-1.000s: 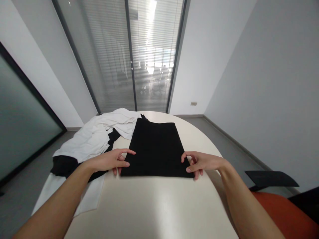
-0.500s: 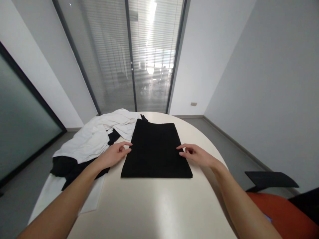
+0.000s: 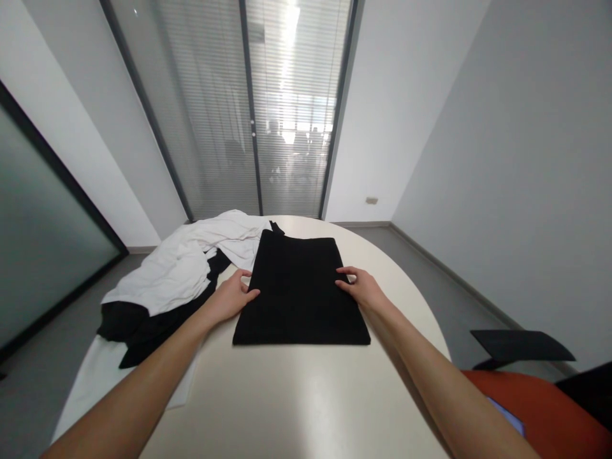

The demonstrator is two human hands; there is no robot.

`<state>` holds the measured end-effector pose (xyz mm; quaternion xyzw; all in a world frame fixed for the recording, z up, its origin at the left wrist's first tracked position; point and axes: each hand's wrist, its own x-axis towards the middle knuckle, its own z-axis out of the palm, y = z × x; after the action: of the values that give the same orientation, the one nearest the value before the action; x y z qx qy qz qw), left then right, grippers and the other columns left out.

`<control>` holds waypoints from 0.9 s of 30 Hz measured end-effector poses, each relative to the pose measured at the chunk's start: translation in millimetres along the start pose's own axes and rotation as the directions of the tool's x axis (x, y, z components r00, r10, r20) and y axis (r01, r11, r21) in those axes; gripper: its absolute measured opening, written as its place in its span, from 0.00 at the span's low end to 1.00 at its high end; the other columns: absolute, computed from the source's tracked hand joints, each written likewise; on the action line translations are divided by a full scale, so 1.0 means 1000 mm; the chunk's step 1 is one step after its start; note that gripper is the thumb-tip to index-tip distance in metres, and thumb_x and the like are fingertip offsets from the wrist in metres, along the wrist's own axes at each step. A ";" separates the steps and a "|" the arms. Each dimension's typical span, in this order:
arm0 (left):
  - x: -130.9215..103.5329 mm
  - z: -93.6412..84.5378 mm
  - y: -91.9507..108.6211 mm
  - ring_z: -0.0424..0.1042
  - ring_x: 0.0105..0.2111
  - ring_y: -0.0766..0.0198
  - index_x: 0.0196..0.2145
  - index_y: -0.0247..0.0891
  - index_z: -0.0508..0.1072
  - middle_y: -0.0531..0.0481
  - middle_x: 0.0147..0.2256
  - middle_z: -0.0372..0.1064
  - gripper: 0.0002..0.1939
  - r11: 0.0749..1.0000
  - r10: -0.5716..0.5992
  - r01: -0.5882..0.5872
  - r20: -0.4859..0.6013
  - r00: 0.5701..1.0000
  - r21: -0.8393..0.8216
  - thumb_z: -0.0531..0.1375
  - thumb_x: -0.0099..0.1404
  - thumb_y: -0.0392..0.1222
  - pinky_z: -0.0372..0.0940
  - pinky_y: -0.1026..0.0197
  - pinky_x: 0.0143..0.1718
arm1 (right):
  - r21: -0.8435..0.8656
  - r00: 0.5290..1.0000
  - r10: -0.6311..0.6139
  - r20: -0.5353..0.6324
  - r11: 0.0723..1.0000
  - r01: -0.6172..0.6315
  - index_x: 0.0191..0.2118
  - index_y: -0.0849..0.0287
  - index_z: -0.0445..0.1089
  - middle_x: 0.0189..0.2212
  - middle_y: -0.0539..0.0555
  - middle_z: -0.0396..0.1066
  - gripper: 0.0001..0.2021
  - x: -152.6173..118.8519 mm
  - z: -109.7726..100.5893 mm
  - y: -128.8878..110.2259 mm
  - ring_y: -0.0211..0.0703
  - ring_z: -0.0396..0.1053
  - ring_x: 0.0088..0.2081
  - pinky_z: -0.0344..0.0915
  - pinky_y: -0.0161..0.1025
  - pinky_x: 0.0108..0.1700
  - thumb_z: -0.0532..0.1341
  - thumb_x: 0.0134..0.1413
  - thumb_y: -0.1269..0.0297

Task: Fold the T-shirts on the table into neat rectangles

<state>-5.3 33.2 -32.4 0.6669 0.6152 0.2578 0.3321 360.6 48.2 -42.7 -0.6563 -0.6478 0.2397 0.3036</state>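
A black piece of folded cloth [image 3: 301, 290], its exact kind of garment not clear, lies flat on the pale table. My left hand [image 3: 233, 296] is at its left edge, thumb resting over the cloth and the forefinger by the side, with a gap between them. At the opposite edge is my right hand [image 3: 361, 285], its forefinger and thumb apart, their tips over the cloth. The other fingers of both hands are partly hidden. Neither hand lifts the cloth.
White garments [image 3: 176, 264] lie heaped at the table's left, with black clothing [image 3: 124, 320] among them. The round-edged table [image 3: 268, 401] curves away on the right. An orange chair [image 3: 540, 408] with a black armrest [image 3: 523, 345] stands at lower right. Glass panels with blinds are ahead.
My right hand has moved slightly inward and away from me, over the cloth's right edge. My left thumb has come onto the cloth. The cloth stays nearly where it was.
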 end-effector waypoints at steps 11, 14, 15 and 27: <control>-0.007 -0.023 0.001 0.72 0.24 0.61 0.57 0.35 0.60 0.54 0.25 0.70 0.42 0.970 -0.154 0.197 0.263 0.952 -0.146 0.67 0.53 0.61 0.65 0.63 0.23 | 0.236 0.975 0.028 0.219 0.968 -0.080 0.60 0.57 0.64 0.49 0.60 0.71 0.32 -0.005 -0.021 -0.001 0.45 0.74 0.40 0.71 0.41 0.43 0.69 0.51 0.53; 0.010 -0.016 0.005 0.71 0.24 0.61 0.56 0.34 0.62 0.52 0.26 0.70 0.39 0.973 -0.166 0.183 0.124 0.978 -0.140 0.65 0.55 0.61 0.65 0.63 0.22 | 0.250 0.984 0.028 0.178 0.966 -0.072 0.61 0.57 0.62 0.48 0.59 0.73 0.31 0.015 -0.014 0.001 0.46 0.75 0.43 0.71 0.42 0.47 0.68 0.53 0.55; 0.016 -0.015 0.008 0.71 0.24 0.62 0.56 0.34 0.63 0.52 0.26 0.70 0.38 0.974 -0.160 0.173 0.100 0.982 -0.144 0.65 0.56 0.60 0.64 0.63 0.22 | 0.246 0.984 0.037 0.173 0.966 -0.079 0.61 0.58 0.62 0.48 0.59 0.74 0.31 0.024 -0.011 0.001 0.47 0.75 0.43 0.71 0.42 0.47 0.68 0.54 0.56; 0.097 -0.015 0.042 0.62 0.16 0.68 0.34 0.31 0.74 0.55 0.16 0.62 0.12 0.942 -0.278 0.272 -0.003 0.961 -0.197 0.64 0.62 0.45 0.56 0.65 0.19 | 0.032 0.975 0.216 0.052 0.975 -0.218 0.49 0.67 0.75 0.42 0.64 0.77 0.23 0.105 0.006 -0.020 0.53 0.75 0.43 0.68 0.40 0.43 0.68 0.50 0.57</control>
<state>21.3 130.0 3.2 0.5347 0.6792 0.2779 0.4190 346.9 153.0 -25.0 -0.7114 -0.5748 0.2991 0.2720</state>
